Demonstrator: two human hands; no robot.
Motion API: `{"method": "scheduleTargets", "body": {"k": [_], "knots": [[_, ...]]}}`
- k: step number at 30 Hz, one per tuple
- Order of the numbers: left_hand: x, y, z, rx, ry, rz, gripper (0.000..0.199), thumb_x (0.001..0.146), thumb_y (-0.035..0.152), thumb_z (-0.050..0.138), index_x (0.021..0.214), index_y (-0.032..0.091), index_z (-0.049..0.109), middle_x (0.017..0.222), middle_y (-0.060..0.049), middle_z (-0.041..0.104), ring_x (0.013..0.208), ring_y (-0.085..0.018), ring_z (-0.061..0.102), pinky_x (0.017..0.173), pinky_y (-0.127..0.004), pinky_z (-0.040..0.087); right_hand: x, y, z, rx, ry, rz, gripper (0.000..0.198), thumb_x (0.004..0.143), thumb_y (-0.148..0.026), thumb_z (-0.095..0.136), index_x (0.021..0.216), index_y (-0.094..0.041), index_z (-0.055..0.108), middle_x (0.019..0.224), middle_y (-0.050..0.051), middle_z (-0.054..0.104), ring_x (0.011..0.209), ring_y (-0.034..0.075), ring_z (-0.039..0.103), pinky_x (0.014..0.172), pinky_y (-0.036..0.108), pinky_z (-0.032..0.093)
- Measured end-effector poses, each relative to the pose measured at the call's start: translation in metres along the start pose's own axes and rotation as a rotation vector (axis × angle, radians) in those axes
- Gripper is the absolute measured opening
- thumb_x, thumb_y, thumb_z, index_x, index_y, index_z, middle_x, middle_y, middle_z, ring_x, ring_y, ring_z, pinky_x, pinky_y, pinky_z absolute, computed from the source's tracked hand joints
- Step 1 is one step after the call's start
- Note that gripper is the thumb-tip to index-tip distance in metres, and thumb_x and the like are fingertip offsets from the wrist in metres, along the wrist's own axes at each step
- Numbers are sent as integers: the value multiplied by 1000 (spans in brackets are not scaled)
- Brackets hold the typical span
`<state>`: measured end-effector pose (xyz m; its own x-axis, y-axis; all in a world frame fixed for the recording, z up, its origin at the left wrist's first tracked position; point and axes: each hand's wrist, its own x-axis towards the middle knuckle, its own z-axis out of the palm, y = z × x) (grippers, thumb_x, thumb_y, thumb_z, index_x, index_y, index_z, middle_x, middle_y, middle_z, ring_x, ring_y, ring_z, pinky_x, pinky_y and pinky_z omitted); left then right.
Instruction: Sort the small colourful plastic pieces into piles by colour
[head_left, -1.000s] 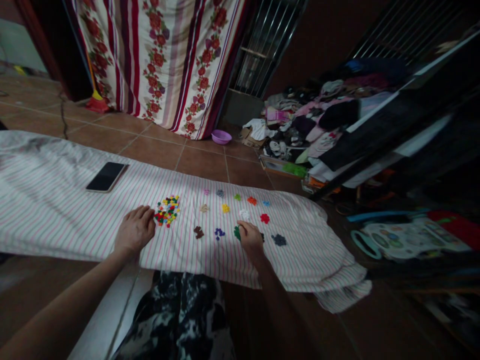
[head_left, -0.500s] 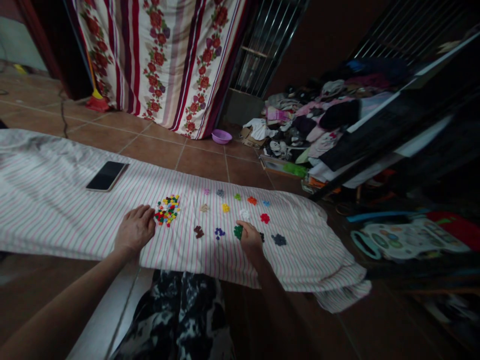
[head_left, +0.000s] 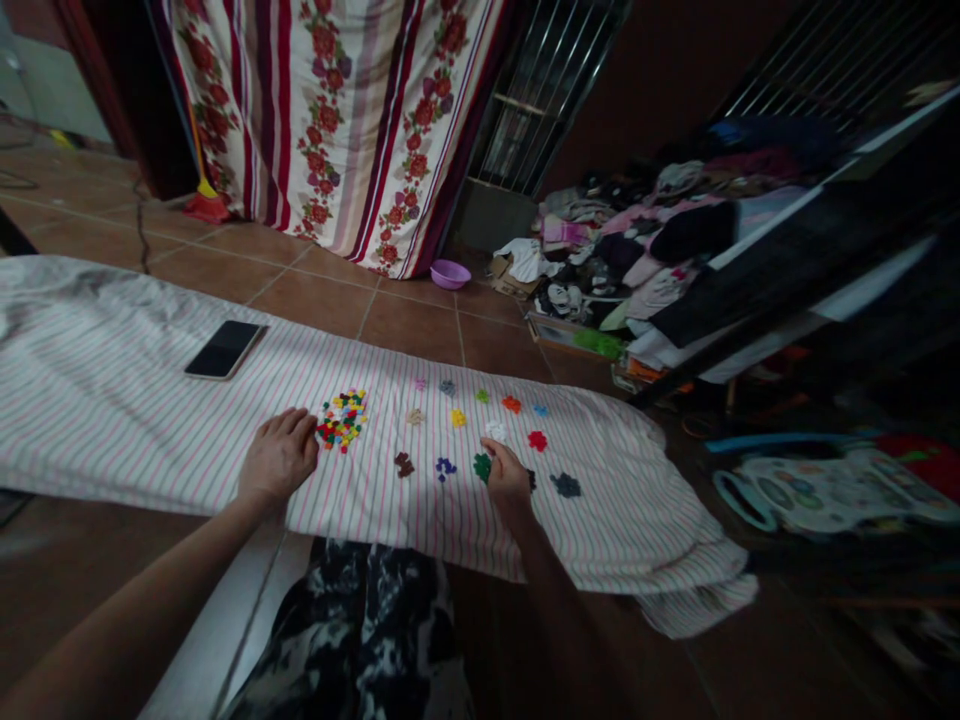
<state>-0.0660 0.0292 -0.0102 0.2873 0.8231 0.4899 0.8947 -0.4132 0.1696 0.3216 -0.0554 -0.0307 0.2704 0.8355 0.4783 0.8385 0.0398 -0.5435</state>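
- The fingers of the right hand reached in beside the white pile, thumb and forefinger close together; whether they pinched a piece could not be told.
- The left hand lay palm down, fingers loosely laid out side by side, just beside the mixed pile.
- The step in hand looked like setting pieces down by colour; adding another seemed to call for a fine pinch, clear of neighbouring piles.
- Close by sat the dark green pile, just beside the right hand, and the black pile, partly hidden behind it.
- All these lay straight on the striped cloth, in no container.
- On the floor stood a purple basin, contents indistinct, and a cardboard box with white fabric over it.
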Motion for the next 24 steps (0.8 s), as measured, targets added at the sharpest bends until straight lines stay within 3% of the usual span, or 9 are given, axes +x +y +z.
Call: {"method": "scheduleTargets", "body": {"k": [7,13,24], "knots": [[0,0,2,0,-10,-17,35,90,25,42,112,15,67,124,-14,67,120,-30,59,102,-46,45,15,-21,0,-13,16,-38,40,85,-21,37,105,-16,71,103,13,72,99,24,66,94,41,53],[0,1,0,4,-33,-27,35,90,25,42,114,16,66,126,-13,66,121,-31,58,101,-46,46,28,-47,14,49,12,-114,37,86,-21,39,101,-18,72,104,12,72,102,23,66,98,41,52],[1,3,-1,-25,-41,-52,34,90,24,42,114,17,66,126,-12,66,122,-29,57,103,-46,44,37,-103,51,139,-175,-250,37,87,-14,42,103,-21,74,108,9,73,105,22,64,99,39,50]]}}
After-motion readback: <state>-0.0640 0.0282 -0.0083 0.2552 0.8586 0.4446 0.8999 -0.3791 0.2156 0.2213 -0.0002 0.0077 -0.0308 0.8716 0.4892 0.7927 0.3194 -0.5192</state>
